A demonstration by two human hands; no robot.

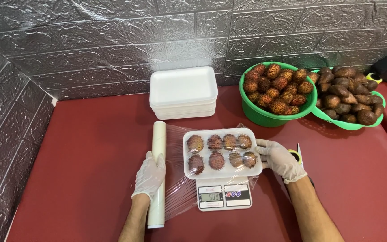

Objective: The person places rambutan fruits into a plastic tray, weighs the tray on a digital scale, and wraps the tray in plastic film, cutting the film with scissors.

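Your left hand (150,175) is curled loosely over the roll of cling film (158,175) at nine o'clock of the tray (222,151), your right hand (279,159) pinches the tray's three o'clock edge, fingers half closed; the tray of rambutans (216,160) sits on the scale (224,195), film stretched beneath it; pull the roll unevenly and I'd say the tray slides off, or the film tears

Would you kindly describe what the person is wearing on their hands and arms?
Both the left hand and the right hand wear thin, whitish, slightly translucent disposable gloves that end at the wrists in wrinkled cuffs. The forearms are bare: no sleeves, watch or jewellery show.
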